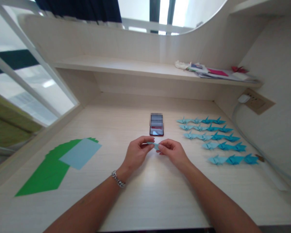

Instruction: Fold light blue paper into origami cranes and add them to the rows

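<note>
Between my two hands is a small folded piece of light blue paper, held just above the desk. My left hand, with a chain bracelet at its wrist, pinches the paper's left end between thumb and fingers. At the other end, my right hand grips it the same way. Fingertips cover much of the paper, so its exact shape is hard to make out. A phone lies face up on the desk just beyond my hands, its screen partly blurred.
Rows of folded blue paper cranes stand on the right. Green paper sheets lie fanned out at left, under a light blue sheet. A cable runs from the wall socket. Papers rest on the shelf.
</note>
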{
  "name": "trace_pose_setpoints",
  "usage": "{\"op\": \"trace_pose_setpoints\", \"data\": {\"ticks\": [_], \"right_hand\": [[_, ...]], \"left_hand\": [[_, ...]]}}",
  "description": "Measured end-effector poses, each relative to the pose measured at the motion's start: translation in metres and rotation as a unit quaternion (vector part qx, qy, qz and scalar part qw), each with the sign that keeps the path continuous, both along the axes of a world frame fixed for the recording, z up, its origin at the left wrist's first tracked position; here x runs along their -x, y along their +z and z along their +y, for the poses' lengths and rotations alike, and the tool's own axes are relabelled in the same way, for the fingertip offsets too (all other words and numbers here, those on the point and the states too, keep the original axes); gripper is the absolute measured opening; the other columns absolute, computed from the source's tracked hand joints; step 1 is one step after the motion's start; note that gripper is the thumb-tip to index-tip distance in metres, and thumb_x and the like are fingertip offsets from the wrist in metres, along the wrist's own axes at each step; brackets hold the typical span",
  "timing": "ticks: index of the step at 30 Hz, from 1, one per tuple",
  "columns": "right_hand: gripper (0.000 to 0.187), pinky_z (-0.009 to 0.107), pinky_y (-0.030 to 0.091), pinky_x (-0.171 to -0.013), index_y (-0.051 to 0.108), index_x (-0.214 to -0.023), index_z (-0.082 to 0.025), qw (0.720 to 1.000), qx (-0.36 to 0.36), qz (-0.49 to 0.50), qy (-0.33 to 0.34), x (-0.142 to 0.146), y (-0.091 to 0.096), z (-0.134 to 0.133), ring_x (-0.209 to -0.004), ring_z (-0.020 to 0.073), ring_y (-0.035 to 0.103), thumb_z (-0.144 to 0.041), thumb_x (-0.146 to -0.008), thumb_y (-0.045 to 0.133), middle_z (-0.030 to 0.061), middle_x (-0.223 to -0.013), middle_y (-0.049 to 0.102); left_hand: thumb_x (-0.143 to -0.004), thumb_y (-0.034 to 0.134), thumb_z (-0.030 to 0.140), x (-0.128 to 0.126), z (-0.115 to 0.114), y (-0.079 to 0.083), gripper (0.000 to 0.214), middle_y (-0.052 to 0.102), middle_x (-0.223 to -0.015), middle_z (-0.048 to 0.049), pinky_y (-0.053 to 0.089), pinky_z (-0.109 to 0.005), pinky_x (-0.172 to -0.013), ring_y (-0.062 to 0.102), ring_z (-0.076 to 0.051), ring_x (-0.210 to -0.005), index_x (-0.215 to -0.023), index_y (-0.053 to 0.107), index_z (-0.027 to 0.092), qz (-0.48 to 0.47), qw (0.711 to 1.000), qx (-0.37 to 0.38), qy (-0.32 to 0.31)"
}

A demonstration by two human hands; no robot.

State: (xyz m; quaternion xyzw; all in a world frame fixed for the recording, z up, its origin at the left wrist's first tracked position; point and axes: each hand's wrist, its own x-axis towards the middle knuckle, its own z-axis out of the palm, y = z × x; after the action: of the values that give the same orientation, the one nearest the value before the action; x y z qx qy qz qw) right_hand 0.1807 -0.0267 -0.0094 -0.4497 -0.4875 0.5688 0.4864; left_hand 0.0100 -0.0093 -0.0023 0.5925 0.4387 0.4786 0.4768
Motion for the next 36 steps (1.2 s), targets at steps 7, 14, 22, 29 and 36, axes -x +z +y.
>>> {"op": "trace_pose_setpoints", "data": {"ticks": [7, 14, 22, 29, 36], "right_hand": [[0.024, 0.035, 0.050, -0.080, 0.069, -0.080, -0.018, 0.998, -0.011, 0.056, -0.003, 0.0030, 0.0027, -0.0009, -0.085, 0.0198, 0.066, -0.033, -0.063, 0.077, 0.0064, -0.089, 0.071], [0.020, 0.037, 0.046, -0.091, 0.071, -0.080, -0.019, 0.996, -0.040, 0.078, 0.005, 0.0001, -0.0016, 0.0013, -0.096, 0.0211, 0.063, -0.024, -0.062, 0.078, 0.0065, -0.100, 0.070], [0.024, 0.039, 0.046, -0.090, 0.071, -0.083, -0.019, 0.996, -0.039, 0.075, 0.011, -0.0001, 0.0006, -0.0002, -0.095, 0.0222, 0.064, -0.023, -0.060, 0.079, 0.0063, -0.098, 0.071], [0.022, 0.041, 0.045, -0.094, 0.072, -0.082, -0.019, 0.997, -0.042, 0.070, 0.007, 0.0006, 0.0010, 0.0003, -0.100, 0.0240, 0.063, -0.024, -0.062, 0.078, 0.0077, -0.104, 0.070], [0.016, 0.039, 0.047, -0.091, 0.074, -0.084, -0.020, 0.995, -0.091, 0.009, -0.026, 0.0017, 0.0019, 0.0013, -0.102, 0.0241, 0.062, -0.026, -0.069, 0.071, 0.0084, -0.105, 0.069]], "left_hand": [[-0.068, 0.074, 0.022, -0.0036, 0.0015, -0.0039, 0.023, 0.068, -0.087, -0.0047, 0.051, -0.033, -0.081, 0.065, -0.017, -0.083, -0.083, 0.058, 0.015, -0.090, 0.996, 0.018, 0.002], [-0.072, 0.070, 0.024, -0.0051, -0.0014, -0.0032, 0.020, 0.070, -0.099, -0.0095, 0.049, -0.036, -0.087, 0.065, -0.021, -0.092, -0.089, 0.068, 0.014, -0.071, 0.996, 0.016, -0.056], [-0.071, 0.072, 0.024, -0.0060, -0.0015, -0.0063, 0.019, 0.070, -0.100, -0.0097, 0.050, -0.035, -0.086, 0.065, -0.021, -0.091, -0.087, 0.068, 0.015, -0.076, 0.995, 0.018, -0.056], [-0.072, 0.071, 0.024, -0.0058, -0.0018, -0.0039, 0.017, 0.070, -0.103, -0.0109, 0.050, -0.035, -0.087, 0.065, -0.021, -0.093, -0.086, 0.068, 0.014, -0.085, 0.995, 0.021, -0.054], [-0.072, 0.071, 0.024, -0.0058, -0.0009, -0.0016, 0.020, 0.070, -0.101, -0.0098, 0.049, -0.035, -0.088, 0.065, -0.019, -0.091, -0.089, 0.068, 0.014, -0.083, 0.996, 0.026, -0.037]]}}
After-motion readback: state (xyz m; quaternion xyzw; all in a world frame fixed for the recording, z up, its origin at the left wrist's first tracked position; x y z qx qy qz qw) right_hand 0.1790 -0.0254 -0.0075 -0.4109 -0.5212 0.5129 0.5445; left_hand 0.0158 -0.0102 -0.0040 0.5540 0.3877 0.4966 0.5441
